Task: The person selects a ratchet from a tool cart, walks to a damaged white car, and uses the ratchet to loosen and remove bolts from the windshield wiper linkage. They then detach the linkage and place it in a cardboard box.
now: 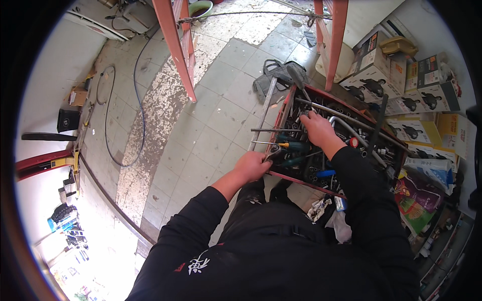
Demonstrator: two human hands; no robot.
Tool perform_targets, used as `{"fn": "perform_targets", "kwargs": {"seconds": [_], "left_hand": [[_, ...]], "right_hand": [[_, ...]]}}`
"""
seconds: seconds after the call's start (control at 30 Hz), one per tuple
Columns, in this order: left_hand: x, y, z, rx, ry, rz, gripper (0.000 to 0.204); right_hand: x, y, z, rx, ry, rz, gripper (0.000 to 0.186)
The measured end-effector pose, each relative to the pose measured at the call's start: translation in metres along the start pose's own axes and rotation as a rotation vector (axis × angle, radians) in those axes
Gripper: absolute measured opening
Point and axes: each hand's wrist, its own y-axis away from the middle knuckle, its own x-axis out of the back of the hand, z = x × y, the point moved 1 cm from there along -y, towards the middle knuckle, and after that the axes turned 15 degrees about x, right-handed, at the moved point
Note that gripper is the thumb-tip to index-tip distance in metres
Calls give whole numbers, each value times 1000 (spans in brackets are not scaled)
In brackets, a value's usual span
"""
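A red tool box (346, 98) stands in front of me, full of sockets, bars and hand tools. My left hand (251, 166) is closed at its near left corner, around what looks like a metal wrench (273, 150) with a rounded end. Beside that hand lies a screwdriver (296, 146) with a green and yellow handle, its shaft sticking out over the box's left edge. Deeper among the tools, my right hand (320, 129) has its fingers bent down and together; whatever they grip is hidden. A bent silver bar (351, 131) lies just right of it.
A grey bag (273, 80) lies on the tiled floor behind the box. Red ladder legs (175, 50) rise farther off, joined by a rope. Cardboard boxes (374, 72) are stacked along the right wall. A dark hose (143, 108) curls across the floor at left.
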Motion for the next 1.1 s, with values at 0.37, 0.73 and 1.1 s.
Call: {"fn": "perform_targets", "kwargs": {"seconds": [0.37,0.73,1.1], "left_hand": [[-6,-8,-7,-6,0,-7,33],[-3,-7,-2,48,62,-106,33],[-2,-7,0,59,17,-106,37]], "right_hand": [[32,42,-36,-433,-1507,730,28],[92,103,-105,-135,-2046,849,41],[104,119,-118,-128,-2149,846,35]]}}
